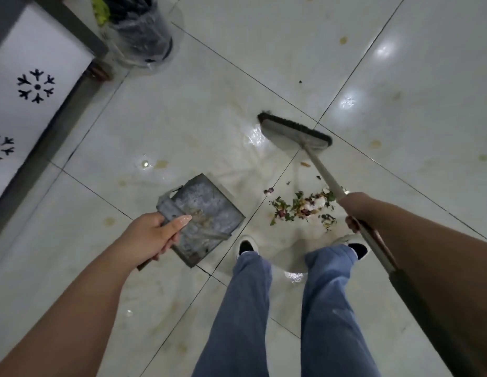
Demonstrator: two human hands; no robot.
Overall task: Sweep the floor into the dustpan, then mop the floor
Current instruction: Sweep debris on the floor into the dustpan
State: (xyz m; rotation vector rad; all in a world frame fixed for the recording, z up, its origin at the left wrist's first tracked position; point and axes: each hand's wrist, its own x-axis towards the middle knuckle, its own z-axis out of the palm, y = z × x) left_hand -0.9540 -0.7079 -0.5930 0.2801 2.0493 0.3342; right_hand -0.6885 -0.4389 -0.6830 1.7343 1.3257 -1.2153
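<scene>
My left hand (pixel 152 235) grips the handle of a grey metal dustpan (pixel 207 213), which sits low over the white tiled floor (pixel 182 118) left of my feet, with a few crumbs inside. My right hand (pixel 354 208) grips the shaft of a broom (pixel 322 175). The broom's dark-bristled head (pixel 294 131) rests on the floor beyond a pile of debris (pixel 305 206), made of green leaves, petals and white bits, lying between the dustpan and my right hand.
A black bin lined with clear plastic (pixel 144 31) stands at the upper left beside a white cabinet with cut-out patterns (pixel 35 85). Yellowish stains (pixel 375 143) and wet patches dot the tiles. My legs and shoes (pixel 246 246) are at bottom centre.
</scene>
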